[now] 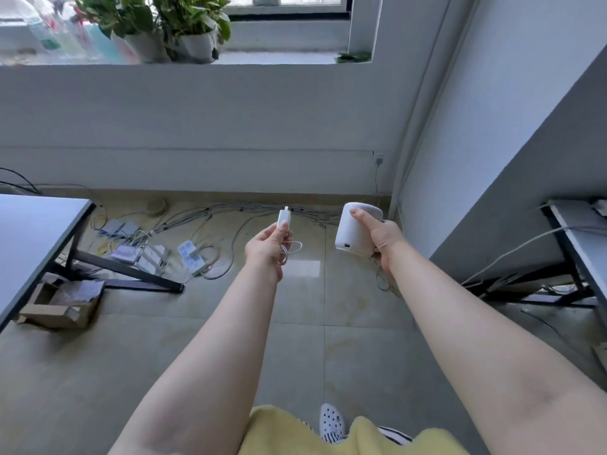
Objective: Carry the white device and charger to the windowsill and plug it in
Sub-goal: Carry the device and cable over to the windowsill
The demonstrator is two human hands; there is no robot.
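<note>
Both items are in our grasp, the small white plug-in charger [283, 219] pinched in our left hand [267, 249] and the white cylindrical plastic device [356, 229] clasped in our right hand [382, 238], well short of the pale windowsill [279, 58], nothing plugged in yet.

A tiled floor [328, 339] fills the lower frame. At centre left on it lie tangled cables [230, 218], a power strip [189, 252] and small boxes [141, 254]. A torn cardboard box [62, 305] sits at lower left. The windowsill [279, 58] at the top carries potted plants [193, 31].
</note>
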